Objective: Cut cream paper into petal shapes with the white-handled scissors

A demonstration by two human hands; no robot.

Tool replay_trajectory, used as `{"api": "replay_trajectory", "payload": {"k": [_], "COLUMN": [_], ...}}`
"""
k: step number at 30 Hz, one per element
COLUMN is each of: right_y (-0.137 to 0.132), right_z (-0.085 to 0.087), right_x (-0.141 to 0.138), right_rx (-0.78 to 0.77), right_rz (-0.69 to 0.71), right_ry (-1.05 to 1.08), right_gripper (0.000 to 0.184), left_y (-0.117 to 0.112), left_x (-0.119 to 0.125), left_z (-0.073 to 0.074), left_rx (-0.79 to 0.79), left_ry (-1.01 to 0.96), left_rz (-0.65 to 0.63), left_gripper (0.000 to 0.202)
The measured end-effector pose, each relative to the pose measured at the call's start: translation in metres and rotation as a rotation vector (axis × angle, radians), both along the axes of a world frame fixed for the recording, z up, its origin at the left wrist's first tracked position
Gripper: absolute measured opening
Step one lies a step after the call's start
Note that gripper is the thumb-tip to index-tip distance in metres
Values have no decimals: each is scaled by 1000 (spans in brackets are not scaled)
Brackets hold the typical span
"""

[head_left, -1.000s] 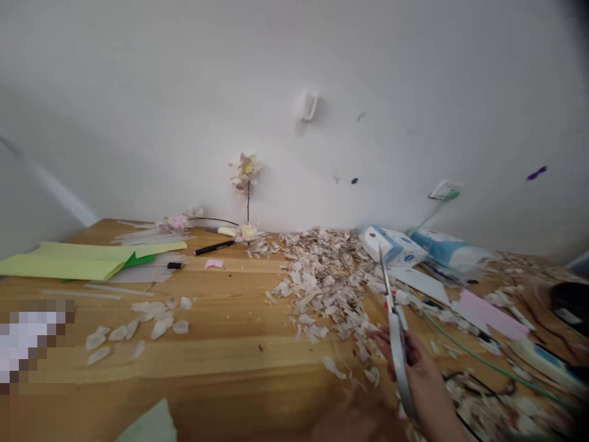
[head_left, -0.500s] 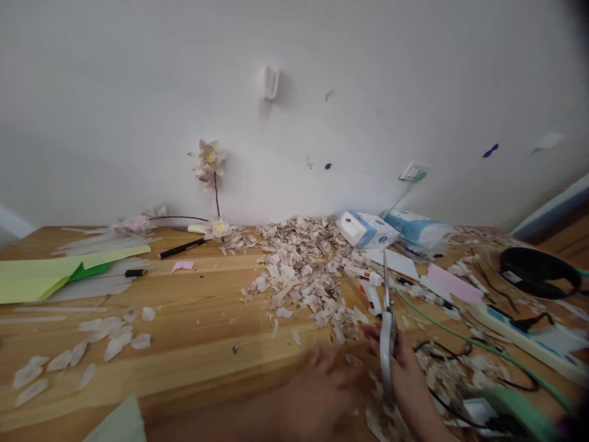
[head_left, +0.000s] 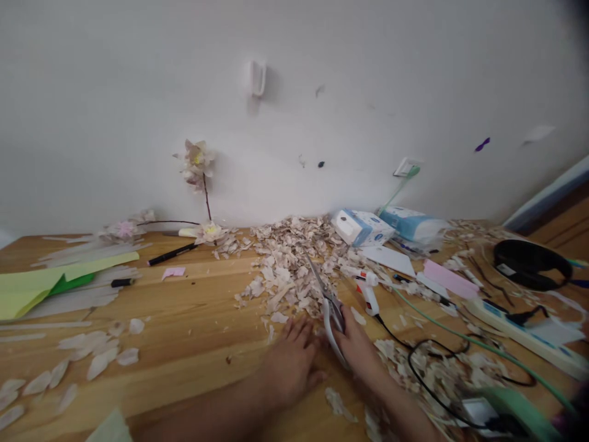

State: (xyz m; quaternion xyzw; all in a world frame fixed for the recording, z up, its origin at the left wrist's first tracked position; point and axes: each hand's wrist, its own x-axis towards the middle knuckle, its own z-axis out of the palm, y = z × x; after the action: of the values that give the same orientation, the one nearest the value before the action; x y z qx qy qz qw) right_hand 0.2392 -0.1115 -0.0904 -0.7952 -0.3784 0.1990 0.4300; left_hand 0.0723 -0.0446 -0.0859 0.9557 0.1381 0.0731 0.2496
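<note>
Scissors [head_left: 332, 316] with pale grey handles are in my right hand [head_left: 353, 344], fingers closed round the grip. Their blades point away from me, over the large heap of pale, dried petals [head_left: 294, 264]. Whether the blades touch the petals I cannot tell. My left hand [head_left: 294, 356] lies palm down on the wooden table just left of the scissors, at the heap's near edge, fingers stretched out with nothing in them. A white glue gun [head_left: 368, 293] lies right of the scissors blades, its black cord running toward me.
Tissue packs [head_left: 363, 227] stand by the wall. Petal flowers on twigs [head_left: 197, 158] are at back left, near a black marker [head_left: 172, 253] and yellow paper [head_left: 27, 288]. Loose petals [head_left: 99, 353] lie at left. On the right are a power strip [head_left: 529, 337], black tape roll [head_left: 531, 264] and green cable [head_left: 460, 334].
My right hand has moved left with the scissors, which now tilt left over the petals. My left hand, blurred before, has moved slightly forward and left and lies flat. The view has turned slightly right.
</note>
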Motion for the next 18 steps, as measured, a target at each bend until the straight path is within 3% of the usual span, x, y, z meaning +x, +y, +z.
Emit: {"api": "replay_trajectory", "payload": {"k": [5,12,18], "right_y": [-3,-6,-1], "right_z": [1,-1,9], "right_x": [4,0,-10], "right_rx": [-73,-89,-14], "right_rz": [8,9,4], "right_ry": [-62,-47,84], "right_gripper": [30,19,25], "left_y": [-4,7,20], "left_x": [0,-5,-6], "left_z": [1,9,-1], "left_rx": [-66,-277,-418], "left_ry": [-12,-352,-390], "left_rz": [30,242,399], "left_gripper": [58,26,22]}}
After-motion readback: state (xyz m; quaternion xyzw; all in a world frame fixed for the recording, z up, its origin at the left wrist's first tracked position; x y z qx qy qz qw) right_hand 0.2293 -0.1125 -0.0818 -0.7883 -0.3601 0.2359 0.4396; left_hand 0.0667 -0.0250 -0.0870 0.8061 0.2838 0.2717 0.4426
